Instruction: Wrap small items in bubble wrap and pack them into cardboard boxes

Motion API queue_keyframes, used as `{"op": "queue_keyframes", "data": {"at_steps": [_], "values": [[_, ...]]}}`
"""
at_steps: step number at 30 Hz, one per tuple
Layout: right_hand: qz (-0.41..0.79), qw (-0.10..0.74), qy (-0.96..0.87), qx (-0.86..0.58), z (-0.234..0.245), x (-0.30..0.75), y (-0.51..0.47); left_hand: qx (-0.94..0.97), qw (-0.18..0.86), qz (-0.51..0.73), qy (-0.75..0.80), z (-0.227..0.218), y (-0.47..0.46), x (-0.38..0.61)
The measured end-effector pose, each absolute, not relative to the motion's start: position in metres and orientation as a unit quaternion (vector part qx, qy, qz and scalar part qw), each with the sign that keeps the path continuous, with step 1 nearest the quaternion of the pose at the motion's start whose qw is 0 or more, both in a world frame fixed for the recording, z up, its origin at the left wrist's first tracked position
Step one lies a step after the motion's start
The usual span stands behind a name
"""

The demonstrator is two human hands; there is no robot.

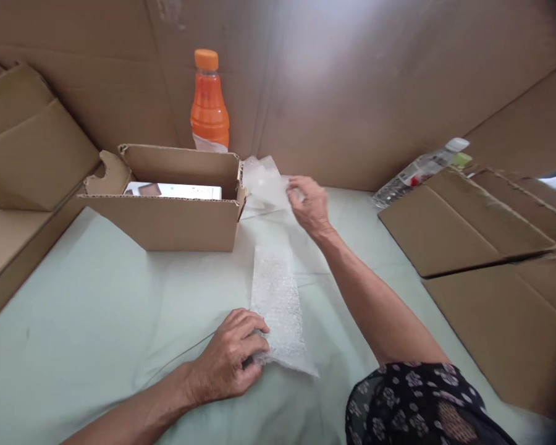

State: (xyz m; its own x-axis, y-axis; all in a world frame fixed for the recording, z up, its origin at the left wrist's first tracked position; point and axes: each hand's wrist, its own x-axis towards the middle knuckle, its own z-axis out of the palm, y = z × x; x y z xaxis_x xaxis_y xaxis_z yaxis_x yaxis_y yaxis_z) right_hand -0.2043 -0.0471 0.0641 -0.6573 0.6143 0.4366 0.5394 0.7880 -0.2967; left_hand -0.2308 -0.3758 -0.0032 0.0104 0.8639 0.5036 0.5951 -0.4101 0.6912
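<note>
A flat strip of bubble wrap [278, 303] lies lengthwise on the pale green cloth. My left hand [236, 352] has its fingers curled over the strip's lower left edge, the thumb close to its near corner. Farther back, my right hand [309, 204], slightly blurred, pinches the right edge of a thin translucent plastic sheet [264, 179]. The sheet lies beside the right end of an open cardboard box [189, 222]. Inside that box is a white packet [185, 191] with a brown patch, mostly hidden by the front wall.
Behind the box stands an orange bottle [209, 111]. A clear bottle with a white cap [419, 170] leans at the right, behind cardboard flaps [467, 228]. Another cardboard box [32, 136] is on the left. A tall cardboard wall [343, 105] closes off the back.
</note>
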Motion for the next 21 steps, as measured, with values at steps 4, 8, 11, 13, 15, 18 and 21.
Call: {"op": "queue_keyframes", "data": {"at_steps": [4, 8, 11, 13, 15, 18, 21], "values": [[0.094, 0.319, -0.904, -0.27, 0.089, -0.172, -0.052, 0.698, 0.155, 0.471, 0.517, -0.004, -0.378, -0.232], [0.213, 0.373, -0.856, -0.288, 0.091, -0.143, -0.06, 0.7, 0.143, 0.478, 0.511, -0.004, -0.378, -0.231], [0.331, 0.42, -0.789, -0.303, 0.097, -0.134, -0.049, 0.699, 0.133, 0.479, 0.514, -0.004, -0.377, -0.231], [0.366, 0.455, -0.746, -0.318, 0.108, -0.13, -0.038, 0.705, 0.135, 0.467, 0.517, -0.003, -0.378, -0.232], [0.365, 0.469, -0.735, -0.327, 0.119, -0.126, -0.034, 0.714, 0.138, 0.451, 0.517, -0.002, -0.378, -0.233], [0.356, 0.45, -0.759, -0.308, 0.124, -0.12, -0.051, 0.727, 0.144, 0.439, 0.509, -0.001, -0.38, -0.235], [0.383, 0.32, -0.825, -0.265, 0.105, -0.11, -0.096, 0.73, 0.15, 0.436, 0.504, -0.001, -0.382, -0.236]]}}
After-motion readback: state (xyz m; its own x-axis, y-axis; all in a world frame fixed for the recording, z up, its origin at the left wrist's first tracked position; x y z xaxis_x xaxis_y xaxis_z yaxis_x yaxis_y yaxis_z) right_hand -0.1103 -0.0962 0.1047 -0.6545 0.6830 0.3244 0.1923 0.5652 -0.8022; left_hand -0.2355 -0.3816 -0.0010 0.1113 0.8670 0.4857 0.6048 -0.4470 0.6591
